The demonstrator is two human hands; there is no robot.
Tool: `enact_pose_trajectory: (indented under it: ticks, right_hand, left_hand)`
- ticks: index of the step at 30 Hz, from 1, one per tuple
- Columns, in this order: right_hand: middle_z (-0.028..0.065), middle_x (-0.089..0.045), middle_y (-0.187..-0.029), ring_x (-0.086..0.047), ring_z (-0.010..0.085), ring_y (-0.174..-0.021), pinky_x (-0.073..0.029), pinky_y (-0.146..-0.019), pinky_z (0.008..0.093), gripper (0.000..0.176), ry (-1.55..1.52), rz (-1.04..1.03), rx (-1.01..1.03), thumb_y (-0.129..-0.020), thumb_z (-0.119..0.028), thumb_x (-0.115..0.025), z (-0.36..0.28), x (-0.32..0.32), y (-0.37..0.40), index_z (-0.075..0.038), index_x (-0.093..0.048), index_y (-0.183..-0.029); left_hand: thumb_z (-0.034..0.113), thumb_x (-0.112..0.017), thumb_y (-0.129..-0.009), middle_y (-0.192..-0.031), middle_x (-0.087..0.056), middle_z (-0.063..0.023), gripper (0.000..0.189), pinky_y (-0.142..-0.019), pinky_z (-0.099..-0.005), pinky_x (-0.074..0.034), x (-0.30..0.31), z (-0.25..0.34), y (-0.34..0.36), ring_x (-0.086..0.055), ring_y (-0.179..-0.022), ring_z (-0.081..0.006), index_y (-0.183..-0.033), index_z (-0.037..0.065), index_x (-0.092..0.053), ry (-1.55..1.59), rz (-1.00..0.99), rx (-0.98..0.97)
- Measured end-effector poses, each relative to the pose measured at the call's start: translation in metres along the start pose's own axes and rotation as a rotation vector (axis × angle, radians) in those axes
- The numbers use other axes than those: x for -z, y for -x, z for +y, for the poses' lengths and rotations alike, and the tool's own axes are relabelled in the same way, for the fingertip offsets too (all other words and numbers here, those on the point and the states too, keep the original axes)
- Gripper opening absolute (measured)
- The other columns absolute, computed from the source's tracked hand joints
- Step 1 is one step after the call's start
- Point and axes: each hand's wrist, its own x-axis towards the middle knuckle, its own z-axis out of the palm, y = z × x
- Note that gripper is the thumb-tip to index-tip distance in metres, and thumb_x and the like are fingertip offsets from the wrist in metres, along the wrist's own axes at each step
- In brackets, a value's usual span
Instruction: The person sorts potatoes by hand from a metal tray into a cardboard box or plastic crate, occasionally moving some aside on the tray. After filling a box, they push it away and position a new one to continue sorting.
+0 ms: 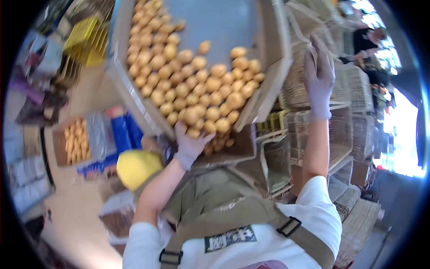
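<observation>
Round yellow-tan produce that looks like potatoes (pixel 190 85) crowds the lower end of a sloped grey chute (pixel 215 27). My left hand (pixel 190 144), in a pale glove, is at the chute's mouth with fingers spread, touching the lowest pieces. Below the mouth, more pieces lie in a brown cardboard box (pixel 233 154), partly hidden by my hand and apron. My right hand (pixel 320 71), gloved too, is raised to the right of the chute, fingers stretched out and holding nothing. Behind it are stacked plastic crates (pixel 345 85).
At left, a box (pixel 60 145) of similar produce stands beside blue plastic sheeting (pixel 123 134). A yellow cap or cover (pixel 139 169) is close to my left forearm. Yellow crates (pixel 87 42) stand at upper left. Another person (pixel 368 40) is at far right.
</observation>
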Motion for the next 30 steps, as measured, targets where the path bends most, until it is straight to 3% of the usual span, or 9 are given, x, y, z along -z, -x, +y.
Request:
enact_pose_trajectory:
  ticks: [7,9,11,12,15,17,19,24,30]
  right_hand:
    - [0.0186,-0.068,-0.112,-0.068,0.0379,-0.098,-0.056,-0.081,0.0437,0.034,-0.441,-0.624,-0.167,-0.087,-0.011,-0.067,-0.099,-0.075,0.142,-0.005,-0.064,-0.121]
    - [0.0175,-0.066,-0.117,-0.068,0.0383,-0.094,-0.056,-0.078,0.0437,0.04,-0.42,-0.664,-0.029,-0.087,-0.016,-0.067,-0.133,-0.106,0.151,-0.007,-0.061,-0.125]
    - [0.0205,-0.058,-0.133,-0.067,0.0406,-0.093,-0.056,-0.079,0.0415,0.055,-0.332,-0.771,-0.025,-0.085,-0.017,-0.07,-0.154,-0.139,0.166,-0.008,-0.054,-0.137]
    - [0.0217,-0.051,-0.141,-0.063,0.0397,-0.111,-0.053,-0.093,0.0415,0.059,-0.307,-0.983,-0.178,-0.086,-0.008,-0.067,-0.155,-0.152,0.163,-0.007,-0.048,-0.142]
    - [0.0212,-0.051,-0.142,-0.052,0.0352,-0.13,-0.045,-0.106,0.0402,0.057,-0.759,-0.569,-0.255,-0.087,0.001,-0.061,-0.127,-0.161,0.178,-0.005,-0.048,-0.142]
    - [0.0238,-0.05,-0.14,-0.046,0.041,-0.132,-0.04,-0.11,0.0436,0.055,-0.467,-0.399,-0.215,-0.086,0.006,-0.054,-0.113,-0.13,0.164,-0.004,-0.051,-0.14]
    - [0.0211,-0.054,-0.137,-0.053,0.0402,-0.125,-0.042,-0.106,0.0464,0.05,-0.519,-0.415,-0.466,-0.088,0.005,-0.055,-0.103,-0.098,0.162,-0.003,-0.053,-0.138]
    - [0.0136,-0.063,-0.122,-0.06,0.0342,-0.11,-0.044,-0.101,0.0499,0.044,-0.212,-0.632,0.065,-0.079,-0.003,-0.065,-0.085,-0.068,0.199,-0.007,-0.063,-0.122]
    - [0.0141,-0.062,-0.126,-0.059,0.0341,-0.114,-0.04,-0.106,0.0499,0.043,-0.165,-0.701,0.005,-0.083,-0.016,-0.067,-0.102,-0.086,0.207,-0.009,-0.061,-0.125]
  left_hand:
    - [0.071,-0.038,-0.092,-0.142,-0.05,-0.0049,0.072,-0.102,-0.0588,-0.046,0.004,0.003,-0.009,-0.05,-0.131,-0.0304,-0.142,0.021,-0.048,-0.005,-0.019,0.045]
    - [0.072,-0.036,-0.092,-0.142,-0.051,-0.0047,0.073,-0.103,-0.0536,-0.047,0.021,0.0,-0.016,-0.053,-0.128,-0.0289,-0.142,0.02,-0.048,0.005,-0.139,0.071]
    - [0.073,-0.034,-0.092,-0.142,-0.051,-0.0055,0.075,-0.105,-0.0478,-0.047,0.007,0.002,-0.009,-0.054,-0.127,-0.0274,-0.144,0.02,-0.045,0.105,-0.003,0.085]
    - [0.073,-0.034,-0.092,-0.143,-0.051,-0.0059,0.076,-0.105,-0.0474,-0.047,0.01,0.002,-0.011,-0.053,-0.127,-0.0279,-0.145,0.02,-0.044,0.11,-0.015,0.09]
    - [0.073,-0.037,-0.092,-0.143,-0.05,-0.0076,0.077,-0.105,-0.0562,-0.046,0.018,-0.001,-0.015,-0.051,-0.13,-0.0303,-0.146,0.019,-0.041,0.087,-0.027,0.057]
    - [0.072,-0.038,-0.092,-0.144,-0.049,-0.0077,0.076,-0.103,-0.061,-0.046,0.013,0.0,-0.012,-0.05,-0.13,-0.031,-0.146,0.018,-0.041,0.03,-0.014,0.021]
    - [0.071,-0.04,-0.092,-0.144,-0.049,-0.0076,0.075,-0.101,-0.0655,-0.046,0.012,0.002,-0.01,-0.049,-0.131,-0.0315,-0.145,0.018,-0.042,0.013,-0.02,0.005]
    - [0.071,-0.041,-0.092,-0.143,-0.049,-0.008,0.075,-0.102,-0.0643,-0.046,0.019,0.002,-0.014,-0.048,-0.132,-0.0324,-0.144,0.017,-0.043,0.072,-0.032,0.044]
    - [0.071,-0.039,-0.092,-0.147,-0.045,-0.0081,0.077,-0.103,-0.0643,-0.045,0.012,-0.002,-0.01,-0.044,-0.136,-0.0308,-0.147,0.017,-0.039,0.055,-0.01,-0.003]
